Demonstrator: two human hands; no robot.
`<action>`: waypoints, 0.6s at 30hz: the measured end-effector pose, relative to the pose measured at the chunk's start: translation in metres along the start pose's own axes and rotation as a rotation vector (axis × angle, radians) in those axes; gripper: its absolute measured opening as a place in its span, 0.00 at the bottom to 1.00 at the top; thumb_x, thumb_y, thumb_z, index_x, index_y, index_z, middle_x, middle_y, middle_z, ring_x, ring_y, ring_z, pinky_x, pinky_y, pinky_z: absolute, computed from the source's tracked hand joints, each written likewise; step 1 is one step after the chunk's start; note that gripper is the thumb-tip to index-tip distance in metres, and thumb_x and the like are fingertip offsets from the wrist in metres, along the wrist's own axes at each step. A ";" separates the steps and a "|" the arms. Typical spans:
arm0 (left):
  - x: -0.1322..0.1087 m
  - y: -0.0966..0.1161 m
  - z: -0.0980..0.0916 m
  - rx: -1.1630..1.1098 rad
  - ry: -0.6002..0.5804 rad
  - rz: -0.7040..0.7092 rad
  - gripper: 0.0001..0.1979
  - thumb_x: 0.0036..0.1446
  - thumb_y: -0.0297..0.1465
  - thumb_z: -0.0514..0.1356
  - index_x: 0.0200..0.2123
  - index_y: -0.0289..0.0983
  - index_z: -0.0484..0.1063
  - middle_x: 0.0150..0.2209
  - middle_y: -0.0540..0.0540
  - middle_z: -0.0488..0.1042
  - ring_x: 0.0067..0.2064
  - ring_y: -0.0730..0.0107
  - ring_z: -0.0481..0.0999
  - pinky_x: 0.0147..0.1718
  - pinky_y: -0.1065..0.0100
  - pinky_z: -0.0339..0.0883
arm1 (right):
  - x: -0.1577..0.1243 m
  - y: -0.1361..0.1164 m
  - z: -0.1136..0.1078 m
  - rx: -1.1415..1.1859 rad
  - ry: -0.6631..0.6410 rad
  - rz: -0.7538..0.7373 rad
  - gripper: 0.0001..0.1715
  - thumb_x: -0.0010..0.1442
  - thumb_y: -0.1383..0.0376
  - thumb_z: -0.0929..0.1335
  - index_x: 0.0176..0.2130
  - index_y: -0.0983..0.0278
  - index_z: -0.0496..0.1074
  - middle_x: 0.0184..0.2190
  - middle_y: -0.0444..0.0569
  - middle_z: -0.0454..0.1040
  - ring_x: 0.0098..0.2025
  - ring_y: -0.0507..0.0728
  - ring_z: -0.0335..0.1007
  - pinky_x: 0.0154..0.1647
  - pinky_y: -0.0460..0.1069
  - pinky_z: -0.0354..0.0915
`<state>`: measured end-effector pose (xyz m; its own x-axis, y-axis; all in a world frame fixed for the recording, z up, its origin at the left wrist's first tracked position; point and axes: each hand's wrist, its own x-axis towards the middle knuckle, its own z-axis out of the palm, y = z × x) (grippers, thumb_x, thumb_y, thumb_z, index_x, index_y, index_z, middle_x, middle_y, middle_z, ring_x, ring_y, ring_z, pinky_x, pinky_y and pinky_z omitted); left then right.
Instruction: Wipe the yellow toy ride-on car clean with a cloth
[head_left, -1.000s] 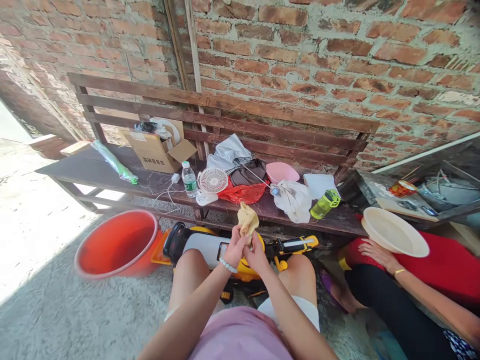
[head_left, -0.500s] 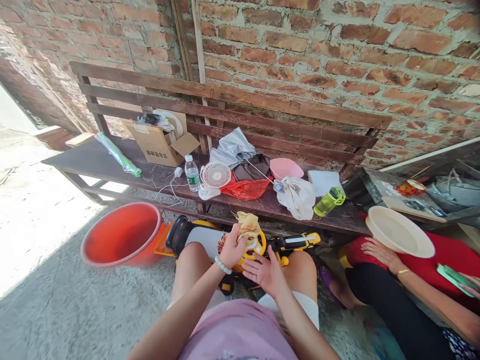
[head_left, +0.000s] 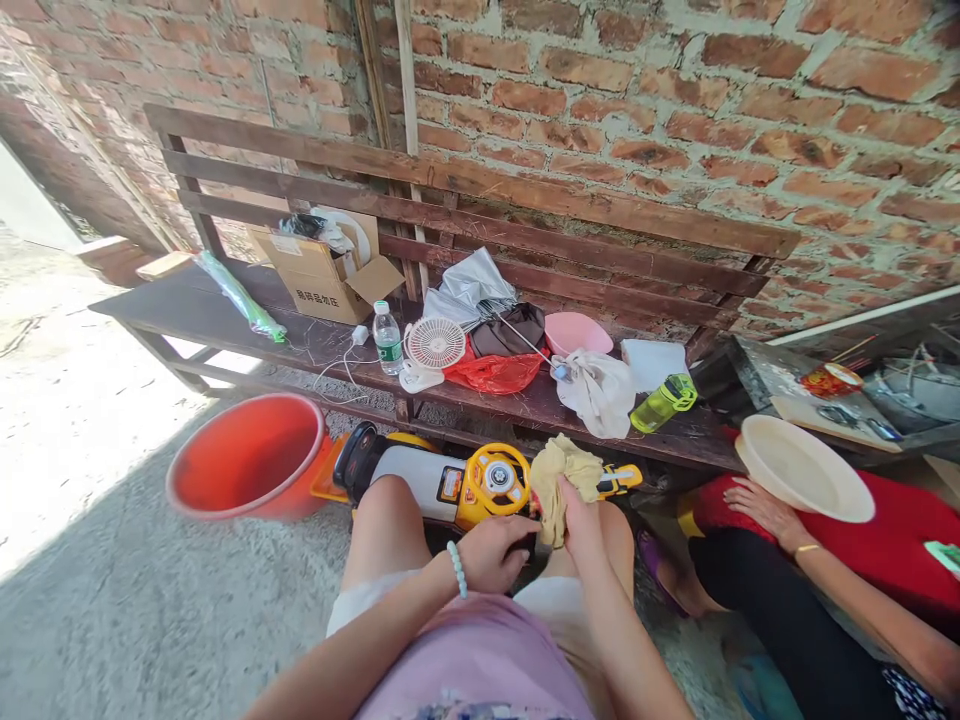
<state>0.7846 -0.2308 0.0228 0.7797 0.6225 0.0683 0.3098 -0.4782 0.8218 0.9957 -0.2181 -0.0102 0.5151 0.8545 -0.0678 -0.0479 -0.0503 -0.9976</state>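
Note:
My right hand is closed on a crumpled yellowish cloth, holding it up just above my right knee. My left hand rests lower, between my knees, with its fingers curled inward; whether anything is in them is hidden. A white bead bracelet circles my left wrist. Just beyond both hands stands a yellow and white toy ride-on car with a small steering wheel, in front of my legs.
A long wooden bench against the brick wall carries a cardboard box, a water bottle, a small white fan, bags, a pink bowl and a green bottle. An orange tub stands left. Another person sits right with a cream plate.
The cloth has passed from my left hand to my right and moved rightward off the toy's steering wheel. My left hand has dropped down between my knees.

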 end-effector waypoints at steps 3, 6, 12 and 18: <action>-0.001 -0.036 -0.004 0.093 0.198 -0.280 0.29 0.59 0.26 0.53 0.64 0.36 0.66 0.66 0.37 0.69 0.68 0.58 0.66 0.69 0.53 0.59 | 0.019 -0.002 0.004 -0.409 0.017 -0.209 0.28 0.59 0.53 0.69 0.55 0.64 0.76 0.54 0.59 0.78 0.61 0.65 0.70 0.63 0.60 0.66; -0.005 -0.063 -0.003 0.253 0.172 -0.573 0.36 0.57 0.25 0.55 0.70 0.30 0.58 0.72 0.32 0.58 0.74 0.51 0.54 0.71 0.50 0.52 | 0.019 0.012 0.028 -0.928 -0.177 -0.357 0.31 0.61 0.63 0.66 0.62 0.63 0.71 0.67 0.58 0.68 0.70 0.66 0.58 0.69 0.61 0.58; -0.015 -0.077 0.007 0.413 -0.126 -0.624 0.40 0.56 0.25 0.54 0.73 0.34 0.54 0.77 0.38 0.42 0.77 0.47 0.41 0.70 0.38 0.50 | -0.018 0.064 0.063 -1.307 -0.526 -0.361 0.35 0.60 0.75 0.62 0.65 0.60 0.69 0.73 0.52 0.58 0.76 0.65 0.45 0.73 0.67 0.47; -0.014 -0.084 0.002 0.436 -0.068 -0.590 0.39 0.57 0.26 0.51 0.73 0.39 0.53 0.77 0.43 0.47 0.77 0.51 0.44 0.71 0.38 0.45 | -0.037 0.072 0.025 -1.174 -0.740 -0.529 0.36 0.55 0.80 0.60 0.59 0.64 0.74 0.66 0.56 0.69 0.73 0.62 0.55 0.71 0.62 0.55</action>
<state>0.7487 -0.2000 -0.0484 0.4444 0.8193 -0.3623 0.8651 -0.2876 0.4109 0.9517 -0.2409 -0.0792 -0.3067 0.9510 -0.0386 0.8886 0.2716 -0.3695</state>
